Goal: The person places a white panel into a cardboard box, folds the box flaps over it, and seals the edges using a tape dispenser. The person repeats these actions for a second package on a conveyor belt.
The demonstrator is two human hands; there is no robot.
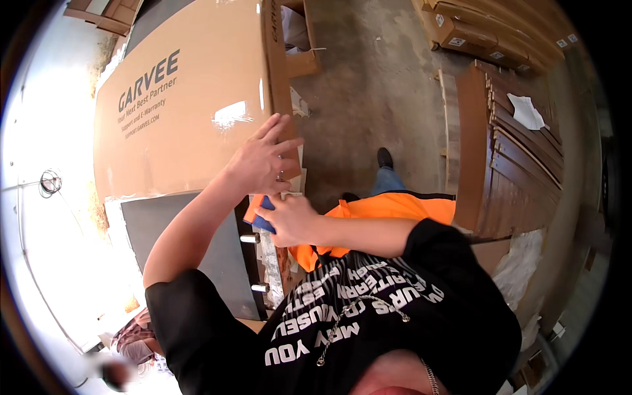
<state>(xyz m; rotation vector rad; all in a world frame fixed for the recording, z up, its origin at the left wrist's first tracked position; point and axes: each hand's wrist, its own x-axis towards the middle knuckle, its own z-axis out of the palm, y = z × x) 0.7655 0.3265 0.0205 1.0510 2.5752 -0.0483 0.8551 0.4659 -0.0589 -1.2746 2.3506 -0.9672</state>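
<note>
My black T-shirt with white lettering (461, 316) fills the foreground as my left hand (261, 158), fingers spread, rests along the edge of a large brown cardboard box (191, 125); my right hand (294, 219) grips a small blue-and-orange tool (261, 217) just beside the box's near corner.

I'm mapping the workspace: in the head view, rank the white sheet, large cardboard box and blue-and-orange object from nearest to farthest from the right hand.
1. Blue-and-orange object, held in the right hand.
2. Large cardboard box, ahead and to the left.
3. White sheet, far right, on brown boards.
</note>
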